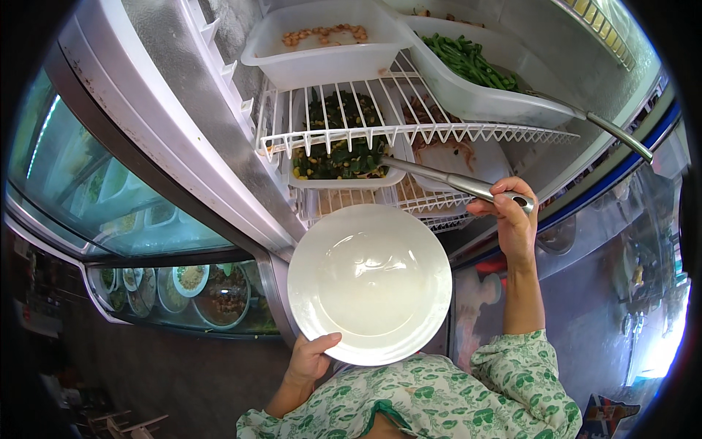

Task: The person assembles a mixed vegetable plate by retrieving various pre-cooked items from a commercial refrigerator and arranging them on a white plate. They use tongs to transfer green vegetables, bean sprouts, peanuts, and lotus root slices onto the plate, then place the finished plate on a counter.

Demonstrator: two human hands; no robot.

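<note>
My left hand [311,357] grips the lower rim of a white round plate [369,285], thumb on top, and nothing lies on the plate. My right hand [514,212] is closed round the end of a long metal handle, which looks like that of a serving spoon [457,181]. Its far end is hidden in a white tub [347,181] of chopped dark green leaves with yellow bits [340,157]. That tub stands under a white wire shelf [351,137] in an open refrigerator, just beyond the plate.
Above, the shelf carries a tub with light brown pieces [325,35] and a tub of green beans [468,62] with a metal utensil [621,135] jutting out to the right. Another tub [457,157] with brownish strips sits beside the leaves. A glass case [124,197] stands at left.
</note>
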